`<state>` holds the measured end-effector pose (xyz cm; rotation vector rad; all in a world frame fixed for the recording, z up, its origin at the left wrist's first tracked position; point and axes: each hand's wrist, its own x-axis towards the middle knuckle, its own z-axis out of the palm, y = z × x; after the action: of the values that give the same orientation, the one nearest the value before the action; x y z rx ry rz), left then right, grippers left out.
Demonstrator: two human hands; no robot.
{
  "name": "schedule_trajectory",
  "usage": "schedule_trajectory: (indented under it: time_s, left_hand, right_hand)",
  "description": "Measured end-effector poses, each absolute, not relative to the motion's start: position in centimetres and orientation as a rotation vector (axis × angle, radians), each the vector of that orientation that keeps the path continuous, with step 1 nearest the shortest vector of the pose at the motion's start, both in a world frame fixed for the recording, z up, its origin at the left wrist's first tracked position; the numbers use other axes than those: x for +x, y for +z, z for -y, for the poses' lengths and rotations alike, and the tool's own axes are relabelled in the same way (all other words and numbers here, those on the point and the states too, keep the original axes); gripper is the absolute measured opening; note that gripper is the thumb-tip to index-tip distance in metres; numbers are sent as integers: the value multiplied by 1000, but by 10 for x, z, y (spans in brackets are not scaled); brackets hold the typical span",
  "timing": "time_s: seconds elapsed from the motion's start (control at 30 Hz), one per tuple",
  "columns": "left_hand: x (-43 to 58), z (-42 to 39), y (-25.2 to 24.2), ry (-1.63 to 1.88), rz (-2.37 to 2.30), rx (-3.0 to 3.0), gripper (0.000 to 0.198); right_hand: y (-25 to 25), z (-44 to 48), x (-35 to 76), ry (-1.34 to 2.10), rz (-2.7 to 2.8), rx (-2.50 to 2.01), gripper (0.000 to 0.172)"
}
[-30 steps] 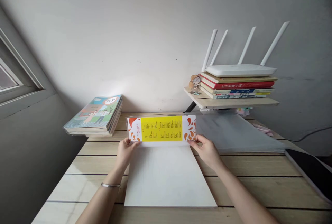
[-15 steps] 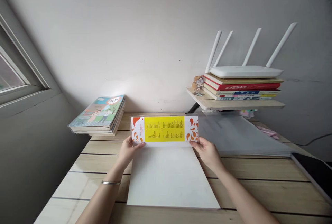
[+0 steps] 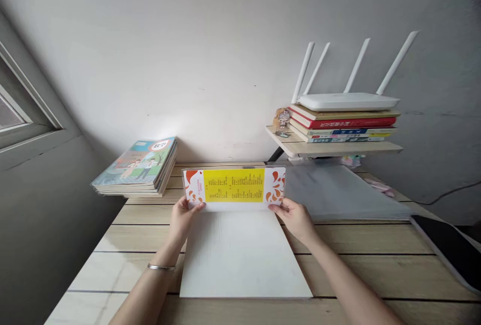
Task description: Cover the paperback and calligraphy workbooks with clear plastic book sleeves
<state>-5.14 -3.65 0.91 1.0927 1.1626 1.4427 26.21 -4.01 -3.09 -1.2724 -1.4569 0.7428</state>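
Both hands hold a printed cover (image 3: 233, 184), white with a yellow text panel, orange drop shapes and clear plastic showing at its edges. My left hand (image 3: 183, 216) pinches its left lower corner, thumb in front. At the right lower corner my right hand (image 3: 296, 218) grips it the same way. The cover is tilted up, facing me, at the far end of a blank white sheet (image 3: 244, 255) lying flat on the table. Whether cover and sheet are joined I cannot tell.
A stack of picture-covered books (image 3: 135, 167) lies at the back left. Clear plastic sheets (image 3: 338, 192) lie at the right, beside a black flat device (image 3: 447, 250). A raised shelf (image 3: 345, 149) carries books (image 3: 345, 123) and a white router (image 3: 349, 101). The slatted table (image 3: 361, 239) meets the wall.
Everything has shifted slightly left in view, as the camera turned a little. Both hands keep the same hold on the cover, whose tilt looks nearly unchanged.
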Motion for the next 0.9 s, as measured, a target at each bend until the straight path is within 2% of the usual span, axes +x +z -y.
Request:
schedule_trajectory:
  time_s: [0.2,0.5,0.7,0.9]
  left_hand:
    - [-55,36,10,1396,-1169,1204,48]
    - [-53,35,6,1403,-1194,1096,49]
    - [-55,34,5,1404,-1155,1108,49]
    - [-57,27,-3,1380,-1169,1175,44]
  right_hand:
    - [-39,36,261,624,1450,-1256,33]
    - [-30,38,258,742,1440,-1176,37]
    - [-30,38,259,673,1424,-1266,43]
    - [-32,37,264,714,1453,-1238,39]
